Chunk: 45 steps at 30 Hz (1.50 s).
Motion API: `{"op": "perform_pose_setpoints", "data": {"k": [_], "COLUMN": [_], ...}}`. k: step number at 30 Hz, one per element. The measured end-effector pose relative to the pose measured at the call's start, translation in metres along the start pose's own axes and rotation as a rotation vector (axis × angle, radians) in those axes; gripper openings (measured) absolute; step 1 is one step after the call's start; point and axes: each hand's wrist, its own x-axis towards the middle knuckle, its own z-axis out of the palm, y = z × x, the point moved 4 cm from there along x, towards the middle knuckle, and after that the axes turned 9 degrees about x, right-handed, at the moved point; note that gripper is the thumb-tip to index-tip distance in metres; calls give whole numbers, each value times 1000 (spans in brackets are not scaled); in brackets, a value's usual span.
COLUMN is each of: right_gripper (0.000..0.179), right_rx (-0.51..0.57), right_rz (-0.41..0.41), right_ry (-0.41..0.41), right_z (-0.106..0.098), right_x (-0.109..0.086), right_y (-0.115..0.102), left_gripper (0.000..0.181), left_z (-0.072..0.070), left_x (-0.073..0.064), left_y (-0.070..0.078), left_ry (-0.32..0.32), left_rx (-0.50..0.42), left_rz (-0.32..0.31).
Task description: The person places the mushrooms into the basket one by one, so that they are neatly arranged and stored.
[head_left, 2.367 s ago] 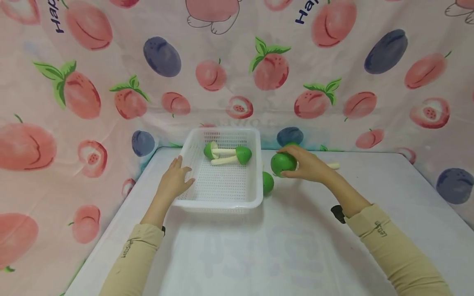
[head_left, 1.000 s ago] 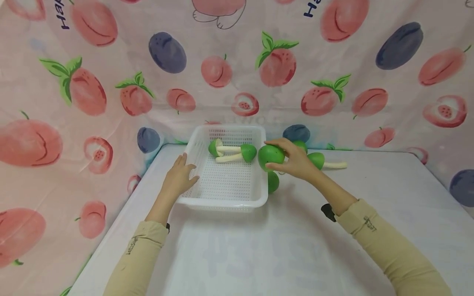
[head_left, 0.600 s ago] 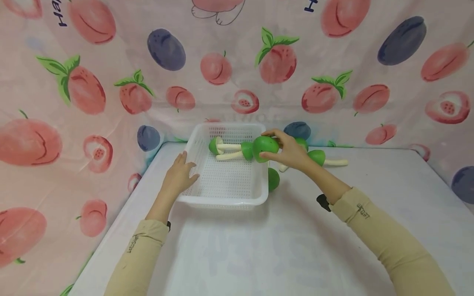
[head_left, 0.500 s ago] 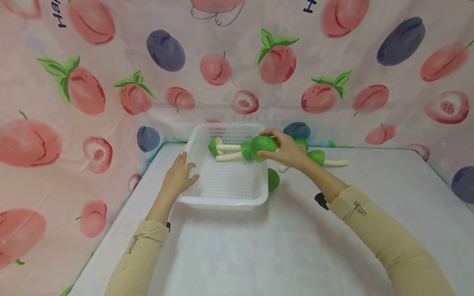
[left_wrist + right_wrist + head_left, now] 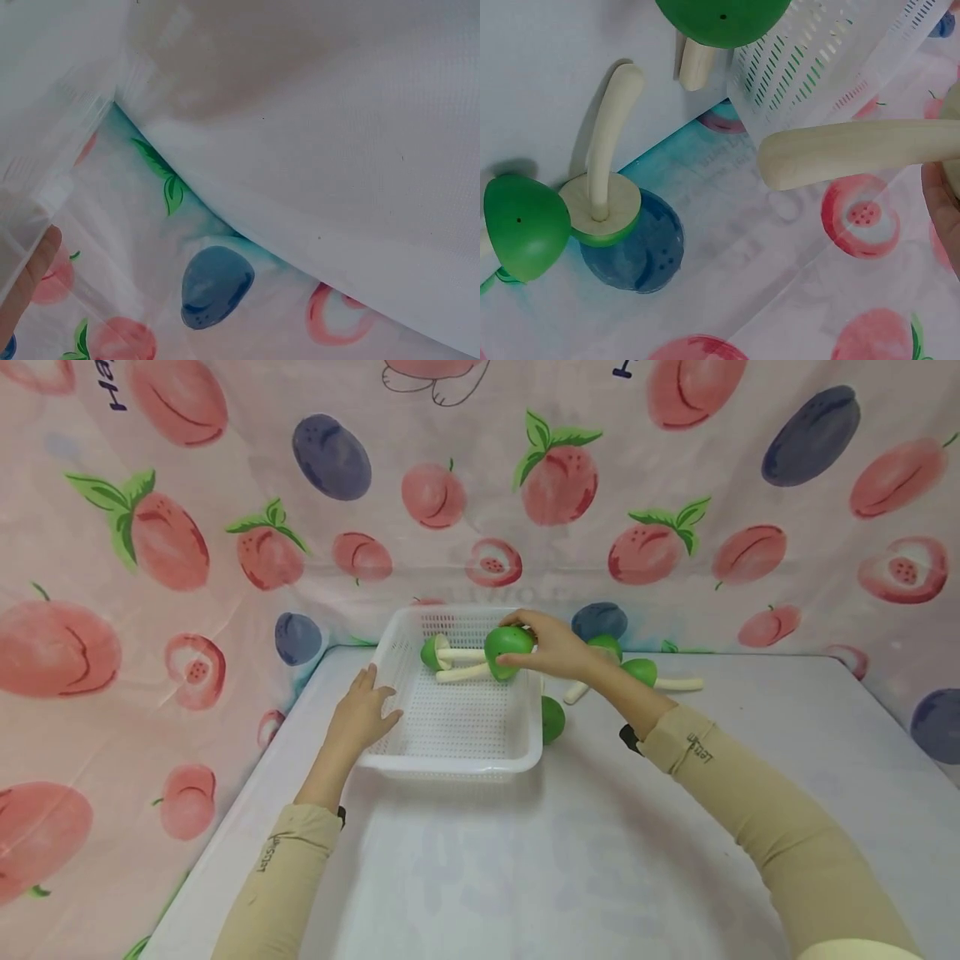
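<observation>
My right hand [image 5: 551,645] holds a toy mushroom by its green cap [image 5: 508,649], above the right side of the white basket [image 5: 465,767]. In the right wrist view the held mushroom's pale stem [image 5: 855,154] points back toward the camera, with fingers [image 5: 941,210] at the frame edge. Inside the basket lie two mushrooms, one with its cap [image 5: 432,653] at the left; the other shows its stem [image 5: 461,673], its cap mostly hidden behind the held one. My left hand [image 5: 358,714] rests on the basket's left rim, fingers straight and spread; one finger [image 5: 37,262] shows against its outer wall.
Right of the basket, a mushroom [image 5: 552,720] lies against its wall. Farther back are another mushroom [image 5: 606,647], partly behind my right wrist, and one [image 5: 640,672] with its stem pointing right. A fruit-print cloth [image 5: 487,510] hangs behind the white table [image 5: 480,868].
My right hand has carried the mushroom leftward from the table on the right, over the basket's right rim. My left hand has stayed on the left rim.
</observation>
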Motion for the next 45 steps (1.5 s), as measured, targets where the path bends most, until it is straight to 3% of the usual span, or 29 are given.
{"op": "perform_pose_setpoints", "data": {"k": [11, 26, 45], "right_gripper": [55, 49, 51], "right_rx": [-115, -180, -105], "right_rz": [-5, 25, 96], "right_ry": [-91, -102, -101], "right_z": [11, 31, 44], "right_x": [22, 49, 74], "right_y": [-17, -30, -29], "left_gripper": [44, 40, 40], "left_z": [-2, -3, -3], "left_x": [1, -3, -3], "left_y": [-4, -1, 1], "left_ry": [4, 12, 19], "left_rx": [4, -27, -7], "left_rz": [-5, 0, 10]}}
